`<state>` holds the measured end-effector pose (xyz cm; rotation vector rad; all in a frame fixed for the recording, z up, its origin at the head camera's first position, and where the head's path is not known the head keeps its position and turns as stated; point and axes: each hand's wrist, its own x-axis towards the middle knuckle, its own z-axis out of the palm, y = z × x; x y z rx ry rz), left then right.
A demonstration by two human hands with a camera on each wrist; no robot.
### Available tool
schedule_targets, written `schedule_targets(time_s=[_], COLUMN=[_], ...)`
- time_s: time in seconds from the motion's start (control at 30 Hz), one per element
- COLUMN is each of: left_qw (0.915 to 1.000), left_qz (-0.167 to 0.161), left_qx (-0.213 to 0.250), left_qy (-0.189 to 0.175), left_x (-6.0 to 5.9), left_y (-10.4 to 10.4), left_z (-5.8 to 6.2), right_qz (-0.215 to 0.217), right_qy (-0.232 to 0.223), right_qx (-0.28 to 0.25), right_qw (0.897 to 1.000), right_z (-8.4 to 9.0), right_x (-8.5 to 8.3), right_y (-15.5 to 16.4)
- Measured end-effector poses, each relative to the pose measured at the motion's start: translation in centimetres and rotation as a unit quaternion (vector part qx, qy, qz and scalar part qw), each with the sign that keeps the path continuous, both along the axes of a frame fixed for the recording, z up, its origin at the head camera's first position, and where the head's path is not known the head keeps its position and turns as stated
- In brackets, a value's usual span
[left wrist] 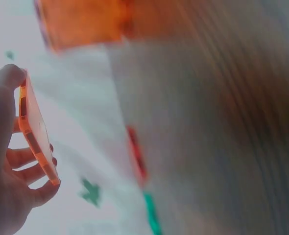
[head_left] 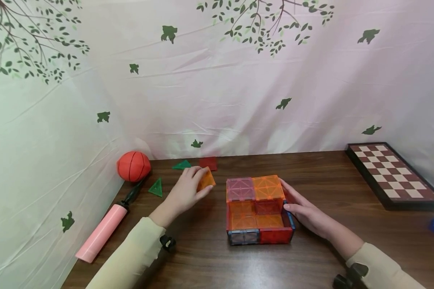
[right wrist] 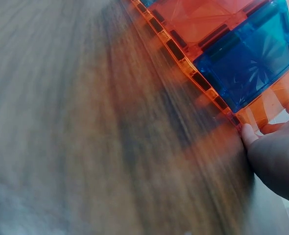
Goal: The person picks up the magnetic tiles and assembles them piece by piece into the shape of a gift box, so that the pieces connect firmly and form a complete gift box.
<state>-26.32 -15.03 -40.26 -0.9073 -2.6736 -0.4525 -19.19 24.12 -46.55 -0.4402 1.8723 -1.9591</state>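
I have left hand [head_left: 184, 191] grip clamped on orange tile [head_left: 207, 179], left of tile box [head_left: 276, 236] on table [head_left: 199, 259]; right hand [head_left: 306, 211] grip clamped on box's far right corner. Red ball [head_left: 133, 166] far left.

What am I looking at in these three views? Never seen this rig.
There's no robot: these are a person's two bare hands. The wide picture is taken from the head, looking forward and down; the other two come from the wrists, each looking at its own hand's work.

The left hand holds an orange tile. The right hand grips the side of a box built from see-through tiles.

Also on the wooden table: two green triangles, a red tile, a red ball, a pink tube and a checkered board.
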Motion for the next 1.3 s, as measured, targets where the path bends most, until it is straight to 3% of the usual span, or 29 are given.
schedule_targets(time_s=[0.2, 0.47, 0.67, 0.87, 1.13, 1.3], left_qw=[0.9957, 0.9890, 0.9854, 0.9836, 0.9812, 0.9807], left_qz=[-0.085, -0.140, -0.158, -0.160, -0.148, -0.150], left_qx=[0.005, -0.028, -0.049, -0.065, -0.085, -0.081], left_qy=[0.037, 0.037, 0.042, 0.053, 0.090, 0.095], left_x=[3.6, 6.8, 7.8, 8.4, 8.8, 8.8], left_y=[3.0, 5.4, 6.7, 7.8, 8.5, 8.7], left_z=[1.6, 1.9, 1.3, 0.9, 0.1, -0.1], right_qz=[-0.005, -0.037, -0.065, -0.092, -0.095, -0.095], right_qy=[-0.004, -0.012, 0.008, 0.006, 0.005, 0.002], right_qx=[0.002, 0.003, -0.025, -0.021, -0.014, -0.015], right_qw=[1.000, 0.999, 0.998, 0.996, 0.995, 0.995], right_z=[0.1, 0.4, 0.3, 0.4, 0.3, 0.2], right_x=[0.0, -0.8, -2.0, -2.7, -2.9, -3.0], right_y=[0.1, -0.4, -0.8, -1.4, -1.5, -1.5])
